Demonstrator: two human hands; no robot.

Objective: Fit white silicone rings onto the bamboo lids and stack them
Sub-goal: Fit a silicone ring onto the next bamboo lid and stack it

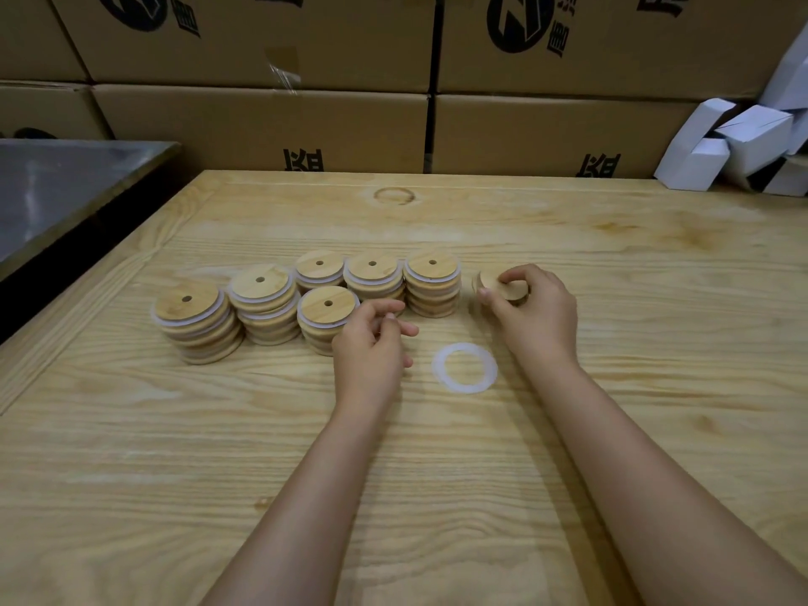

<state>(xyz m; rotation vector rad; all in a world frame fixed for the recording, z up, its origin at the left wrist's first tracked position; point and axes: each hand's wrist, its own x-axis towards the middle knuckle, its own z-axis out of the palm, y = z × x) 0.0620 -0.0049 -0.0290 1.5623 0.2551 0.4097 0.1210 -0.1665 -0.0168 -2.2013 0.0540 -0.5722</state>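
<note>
My right hand point(531, 304) grips a bare lid point(498, 285), my left hand point(371, 338) nothing. I must seat the ring point(464, 367), 7 o'clock from it, evenly.

soft, even, slightly dim warm light comes from overhead. the wooden table point(612, 264) carries only faint, short shadows beside the lid stacks point(433, 284) and under the right hand point(535, 317) gripping a bamboo lid point(503, 287). the steel surface point(57, 190) at left shows dull glare. wide-angle distortion bows the cardboard boxes point(262, 120). detail is mildly soft.
</note>
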